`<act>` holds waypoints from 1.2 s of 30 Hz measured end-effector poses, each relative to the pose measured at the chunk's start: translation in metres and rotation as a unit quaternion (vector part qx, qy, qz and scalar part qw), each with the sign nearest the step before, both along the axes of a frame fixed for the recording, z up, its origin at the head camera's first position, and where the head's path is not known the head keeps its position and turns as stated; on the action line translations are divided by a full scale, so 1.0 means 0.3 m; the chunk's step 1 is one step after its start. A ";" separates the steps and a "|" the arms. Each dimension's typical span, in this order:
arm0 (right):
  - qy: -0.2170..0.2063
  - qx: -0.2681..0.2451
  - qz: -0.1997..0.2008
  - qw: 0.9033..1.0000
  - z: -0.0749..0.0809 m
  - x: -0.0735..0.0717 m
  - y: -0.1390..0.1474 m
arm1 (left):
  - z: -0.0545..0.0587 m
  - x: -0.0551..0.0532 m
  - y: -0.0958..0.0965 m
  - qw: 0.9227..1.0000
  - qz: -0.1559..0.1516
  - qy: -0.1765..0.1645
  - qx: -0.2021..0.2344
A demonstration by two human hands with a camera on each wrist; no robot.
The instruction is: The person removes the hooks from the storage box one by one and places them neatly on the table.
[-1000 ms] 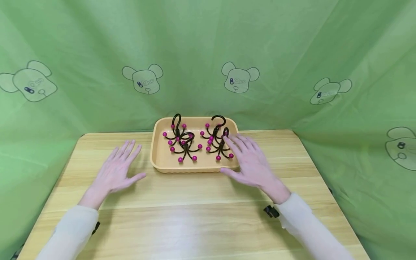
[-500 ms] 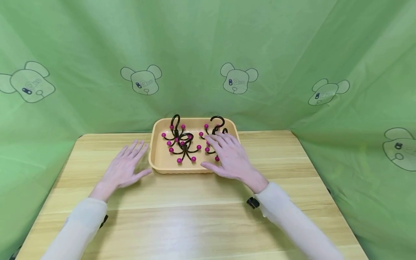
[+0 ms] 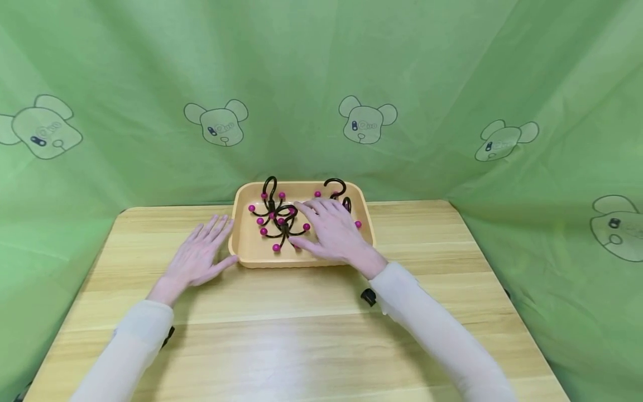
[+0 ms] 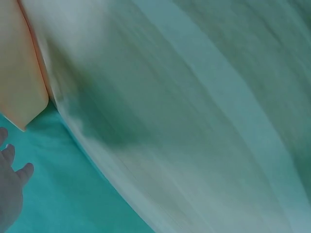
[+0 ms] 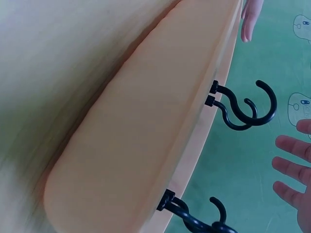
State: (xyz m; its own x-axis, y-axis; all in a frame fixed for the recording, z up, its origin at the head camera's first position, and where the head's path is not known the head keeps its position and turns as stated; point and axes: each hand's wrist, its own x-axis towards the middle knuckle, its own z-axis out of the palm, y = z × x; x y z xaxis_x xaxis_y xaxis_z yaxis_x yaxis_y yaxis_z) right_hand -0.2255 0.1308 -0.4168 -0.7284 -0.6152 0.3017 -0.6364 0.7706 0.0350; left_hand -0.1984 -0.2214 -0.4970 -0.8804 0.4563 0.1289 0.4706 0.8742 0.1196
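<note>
A shallow tan tray (image 3: pixel 301 261) with rounded corners sits toward the far edge of the pale wooden desk (image 3: pixel 261 357), close against the green curtain (image 3: pixel 301 67), and in it are four black hooks, each with curved arms ending in magenta balls. On the left, the back-left hook (image 3: pixel 272 206) and front-left hook (image 3: pixel 284 228) crowd together, their arms overlapping from above; on the right, the back-right hook (image 3: pixel 334 180) and front-right hook (image 3: pixel 347 199) are largely covered by the right hand (image 3: pixel 334 231). That hand is over the tray, fingers extended and thumb spread, gripping nothing. The left hand (image 3: pixel 198 259) is beside the tray's left end, fingers straight and holding nothing; whether its thumb touches the rim I cannot tell. The right wrist view looks at the tray's outer wall, so only the curved hangers rise above the rim, and it shows the right fingers (image 5: pixel 289 167) apart from them, which the head view leaves unclear. The left wrist view catches just a corner of the tray, the desk and part of a hand at its edge, with the hooks out of sight.
</note>
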 end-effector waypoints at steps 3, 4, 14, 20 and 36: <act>-0.009 0.011 -0.005 1.000 0.002 -0.017 -0.024 | -0.005 -0.005 0.002 1.000 -0.001 0.001 0.001; -0.007 0.013 -0.008 1.000 0.002 -0.023 -0.032 | -0.007 -0.007 0.002 1.000 0.000 0.000 0.002; 0.002 0.037 -0.011 0.999 0.004 -0.077 -0.105 | -0.019 -0.016 -0.001 1.000 -0.005 -0.009 0.005; -0.012 0.057 -0.016 0.998 -0.004 -0.106 -0.128 | -0.024 -0.019 -0.004 1.000 -0.005 -0.013 0.002; -0.023 0.076 -0.028 0.996 -0.032 -0.159 -0.133 | -0.022 -0.022 -0.007 1.000 -0.006 -0.019 -0.002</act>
